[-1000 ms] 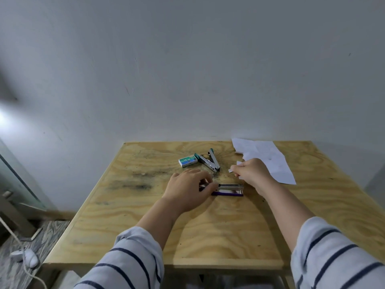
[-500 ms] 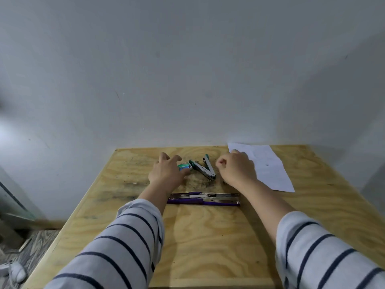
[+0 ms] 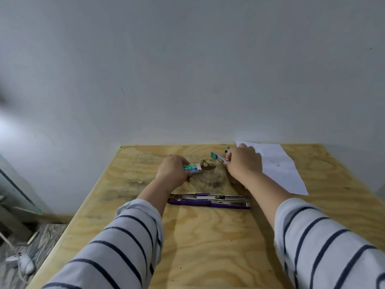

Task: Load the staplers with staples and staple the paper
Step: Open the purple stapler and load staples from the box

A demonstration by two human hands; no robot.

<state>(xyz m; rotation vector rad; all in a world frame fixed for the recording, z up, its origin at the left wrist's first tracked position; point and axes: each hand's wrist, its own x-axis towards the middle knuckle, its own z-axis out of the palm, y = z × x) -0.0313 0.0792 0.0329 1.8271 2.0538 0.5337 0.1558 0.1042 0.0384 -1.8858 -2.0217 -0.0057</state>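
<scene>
Staplers: purple stapler point(image 3: 209, 201) lies swung open, unloaded as far as shows. Your left hand point(image 3: 174, 171) grips the staple box point(image 3: 192, 168); right hand point(image 3: 243, 162) holds the green stapler point(image 3: 217, 157). Paper point(image 3: 281, 165) apparently unstapled.

- Left hand point(image 3: 173, 170) grips the staple box point(image 3: 192, 168) at frame centre.
- Right hand point(image 3: 243, 163) holds the teal stapler point(image 3: 218, 157).
- Purple stapler point(image 3: 208, 201) lies open on the bench point(image 3: 208, 247).
- Paper point(image 3: 279, 167) lies right.

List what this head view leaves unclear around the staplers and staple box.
- Green stapler: rear half hidden by the right hand; head view.
- Staple box: print too small to read, near end covered by the left hand.
- Purple stapler: lies opened flat; whether staples sit in its channel is too small to tell.
- Paper: left edge behind the right hand.
</scene>
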